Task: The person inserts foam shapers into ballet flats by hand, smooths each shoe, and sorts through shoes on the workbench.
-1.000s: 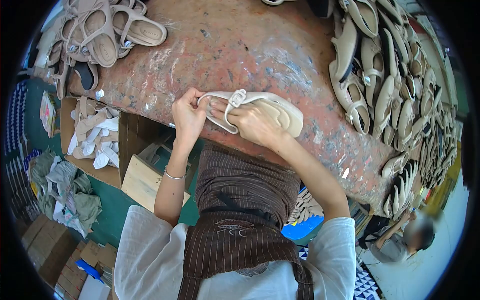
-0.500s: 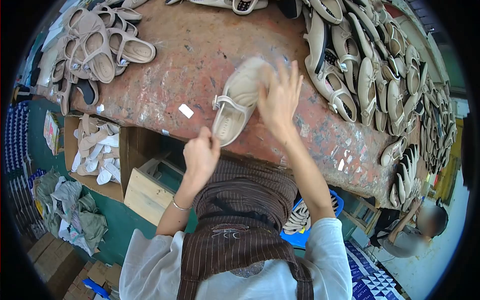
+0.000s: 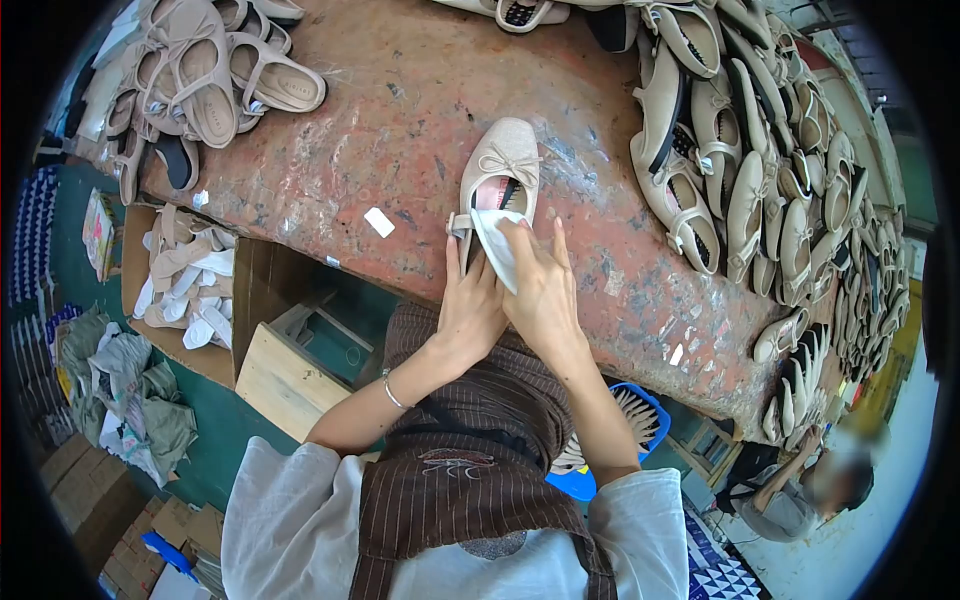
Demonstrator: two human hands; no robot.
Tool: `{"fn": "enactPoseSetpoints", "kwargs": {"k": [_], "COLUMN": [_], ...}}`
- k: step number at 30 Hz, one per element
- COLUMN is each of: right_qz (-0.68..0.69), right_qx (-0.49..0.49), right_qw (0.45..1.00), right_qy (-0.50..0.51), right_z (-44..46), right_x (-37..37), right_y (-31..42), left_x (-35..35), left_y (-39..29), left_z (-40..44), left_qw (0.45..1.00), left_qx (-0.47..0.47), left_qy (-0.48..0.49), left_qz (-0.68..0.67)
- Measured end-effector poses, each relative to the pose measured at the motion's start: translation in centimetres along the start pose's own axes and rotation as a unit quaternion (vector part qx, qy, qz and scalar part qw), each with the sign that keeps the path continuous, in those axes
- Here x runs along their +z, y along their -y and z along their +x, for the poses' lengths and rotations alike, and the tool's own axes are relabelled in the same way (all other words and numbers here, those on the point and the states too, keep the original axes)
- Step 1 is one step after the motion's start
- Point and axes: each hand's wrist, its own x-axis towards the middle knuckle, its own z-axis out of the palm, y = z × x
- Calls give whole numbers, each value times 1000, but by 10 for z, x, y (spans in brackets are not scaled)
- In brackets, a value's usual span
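A beige shoe with a small bow (image 3: 502, 140) lies toe-away in the middle of the worktable, its lining and a pinkish patch showing in the opening. My right hand (image 3: 542, 285) pinches a white insole (image 3: 492, 240), which stands tilted at the shoe's opening, its front end over the inside. Close by on the left, my left hand (image 3: 472, 305) grips the heel end of the shoe, fingers at its side by the strap. The heel itself is mostly hidden by my hands and the insole.
Beige shoes (image 3: 205, 85) are heaped at the far left, with many more (image 3: 745, 200) along the right. A cardboard box (image 3: 240, 300) of insoles stands below the table's left edge. A blue basket (image 3: 655, 425) is at my right; a person (image 3: 800, 500) sits beyond.
My right hand has come down from the shoe's front to its opening and now holds the white insole upright. My left hand has moved up and right to the heel. The view has shifted slightly.
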Motion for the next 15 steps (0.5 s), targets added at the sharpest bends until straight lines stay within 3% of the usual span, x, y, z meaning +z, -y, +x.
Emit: {"fn": "enactPoseSetpoints", "kwargs": {"k": [4, 7, 8, 11, 15], "right_qz": [-50, -105, -112, -121, -167], "right_qx": [-49, -20, 9, -45, -65], "right_qw": [995, 994, 994, 990, 982], "right_qy": [-66, -40, 15, -63, -58], "right_z": [19, 47, 54, 43, 24], "right_x": [30, 40, 45, 41, 49], "right_y": [-19, -17, -19, -10, -14], "left_x": [7, 14, 15, 17, 18], "left_y": [0, -1, 0, 4, -7], "left_z": [-10, -11, -13, -20, -21], "left_qw": [998, 999, 999, 998, 995], "left_qx": [-20, -10, -9, -19, -53], "left_qy": [-34, -34, -32, -34, -45], "left_qz": [-38, -10, -17, -43, -76]}}
